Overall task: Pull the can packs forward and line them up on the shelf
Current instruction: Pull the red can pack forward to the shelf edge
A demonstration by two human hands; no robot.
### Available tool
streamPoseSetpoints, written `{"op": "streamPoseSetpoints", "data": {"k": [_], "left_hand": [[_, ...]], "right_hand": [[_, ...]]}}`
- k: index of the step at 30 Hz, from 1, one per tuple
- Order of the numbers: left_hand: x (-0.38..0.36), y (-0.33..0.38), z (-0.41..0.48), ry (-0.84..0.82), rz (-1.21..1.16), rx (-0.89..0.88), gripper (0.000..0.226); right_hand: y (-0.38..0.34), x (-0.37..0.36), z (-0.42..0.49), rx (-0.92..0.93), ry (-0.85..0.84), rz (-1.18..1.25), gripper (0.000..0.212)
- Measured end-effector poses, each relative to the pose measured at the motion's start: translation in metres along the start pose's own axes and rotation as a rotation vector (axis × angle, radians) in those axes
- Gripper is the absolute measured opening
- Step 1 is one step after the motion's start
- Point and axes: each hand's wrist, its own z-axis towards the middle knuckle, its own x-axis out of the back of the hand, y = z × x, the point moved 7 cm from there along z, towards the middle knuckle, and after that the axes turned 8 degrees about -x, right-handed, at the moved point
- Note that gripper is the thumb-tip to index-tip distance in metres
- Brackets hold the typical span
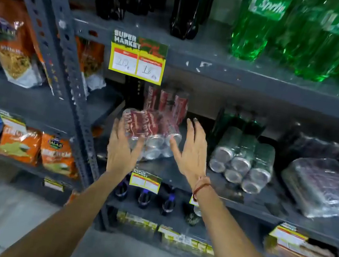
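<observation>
A shrink-wrapped pack of red cans (152, 132) lies on its side at the left end of the grey shelf (178, 175), can ends facing me. My left hand (123, 149) rests flat on its left front with fingers spread. My right hand (191, 150) hovers open just right of the pack, its thumb close to the can ends. Behind stands an upright red can pack (171, 103). A green can pack (243, 161) lies on its side at mid-shelf, in front of an upright green pack (240, 120). A dark purple can pack (323, 189) lies at the right.
A yellow price tag (137, 59) hangs from the shelf above, which holds cola bottles (185, 6) and green Sprite bottles (316, 36). A grey perforated upright (70, 70) borders the left side, with snack bags (19, 52) beyond it. Small bottles (144, 198) stand on the shelf below.
</observation>
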Motion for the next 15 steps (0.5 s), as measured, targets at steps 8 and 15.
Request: {"op": "streamPoseSetpoints", "data": {"k": [8, 15], "left_hand": [[-0.037, -0.064, 0.040, -0.100, -0.435, 0.667, 0.095], [-0.036, -0.057, 0.042, -0.196, -0.451, 0.344, 0.060]], "right_hand": [[0.031, -0.083, 0.048, -0.707, -0.580, 0.499, 0.096], [0.057, -0.088, 0.031, -0.622, -0.509, 0.638, 0.081]]}}
